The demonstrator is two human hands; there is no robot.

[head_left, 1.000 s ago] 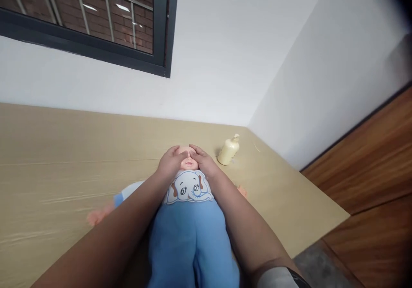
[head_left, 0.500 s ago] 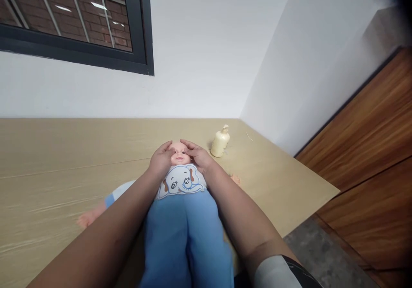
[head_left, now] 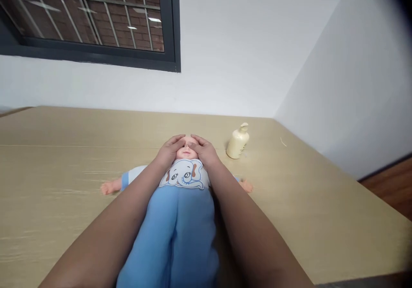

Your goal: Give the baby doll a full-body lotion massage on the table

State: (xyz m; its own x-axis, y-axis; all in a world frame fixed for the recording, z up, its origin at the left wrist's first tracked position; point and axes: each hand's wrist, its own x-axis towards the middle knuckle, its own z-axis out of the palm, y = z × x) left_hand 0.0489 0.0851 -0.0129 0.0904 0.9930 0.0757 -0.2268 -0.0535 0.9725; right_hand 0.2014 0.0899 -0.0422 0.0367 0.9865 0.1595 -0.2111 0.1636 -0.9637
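A baby doll (head_left: 180, 210) lies on its back on the table, its feet end toward me, in blue trousers and a white top with an elephant bib (head_left: 185, 174). My left hand (head_left: 169, 151) cups one side of the doll's head, and my right hand (head_left: 204, 151) cups the other. Both thumbs rest on the face (head_left: 186, 153) over the eyes, leaving the nose and mouth visible. The doll's arms stretch out sideways, with one small hand (head_left: 109, 187) at left and the other (head_left: 247, 186) at right. My forearms partly cover them.
A cream pump bottle (head_left: 237, 144) stands on the wooden table (head_left: 305, 202) to the right of the doll's head. A thin pale strip (head_left: 283, 142) lies farther right. White walls meet behind the table, under a barred window (head_left: 96, 17) at upper left.
The view has swung left, so the window and bottle sit farther right. My thumbs have slid inward across the doll's face and now cover its eyes.
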